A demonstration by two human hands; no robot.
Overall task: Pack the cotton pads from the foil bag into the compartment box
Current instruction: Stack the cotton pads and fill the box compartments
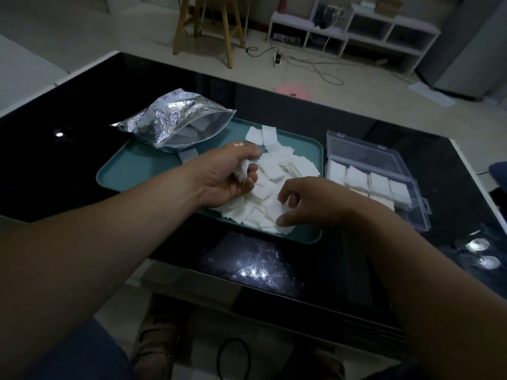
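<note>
A pile of white square cotton pads lies on the right half of a teal tray. My left hand hovers over the pile and grips a small stack of pads in its curled fingers. My right hand reaches into the pile from the right and pinches a pad between thumb and fingers. The silver foil bag lies open at the tray's far left, with a few pads inside. The clear compartment box stands open right of the tray, with pads in its compartments.
All of this sits on a glossy black table that reflects ceiling lights. On the floor beyond are a wooden stool, a white shelf unit, cables and a pink round thing.
</note>
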